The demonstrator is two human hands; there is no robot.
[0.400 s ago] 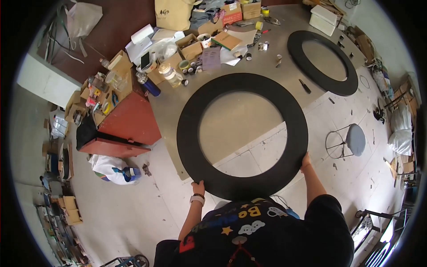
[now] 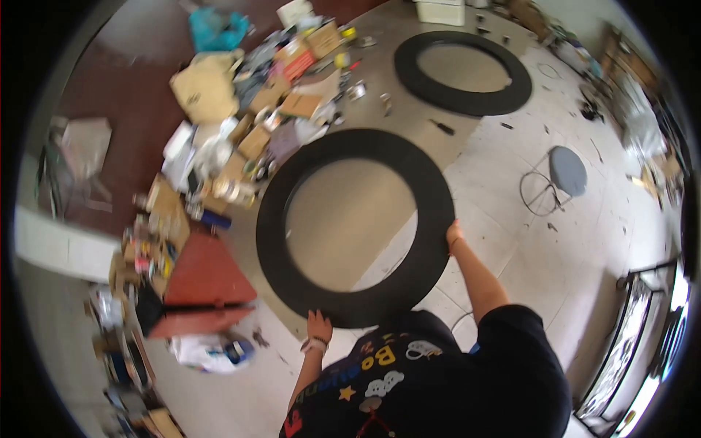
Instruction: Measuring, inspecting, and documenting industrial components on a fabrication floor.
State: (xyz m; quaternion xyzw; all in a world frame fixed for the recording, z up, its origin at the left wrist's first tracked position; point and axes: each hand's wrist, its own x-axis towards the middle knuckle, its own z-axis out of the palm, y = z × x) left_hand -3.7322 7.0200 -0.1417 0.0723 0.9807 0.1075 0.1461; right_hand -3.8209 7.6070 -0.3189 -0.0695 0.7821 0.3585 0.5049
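A large, flat black ring (image 2: 431, 204) lies or hovers over the grey-brown tabletop (image 2: 350, 219) in front of my body; I cannot tell if it rests there. My right hand (image 2: 454, 237) grips its outer edge on the right side. At the near left edge, my left hand (image 2: 318, 326), with a white band on the wrist, has its fingers against the rim; their undersides are hidden. Tabletop and a strip of pale floor show through the hole. A second black ring (image 2: 515, 93) lies at the table's far right, with a dark-handled tool (image 2: 442, 127) near it.
Cardboard boxes (image 2: 323, 40), papers, tape rolls and bottles crowd the table's left side. A red cabinet (image 2: 208, 274) stands at the left, a white bag (image 2: 201, 353) on the floor below it. To the right is a round grey stool (image 2: 567, 171).
My view has turned, so the surroundings appear rotated. The held ring has shifted farther over the tabletop, with less floor showing through its hole. Both hands remain at its edge.
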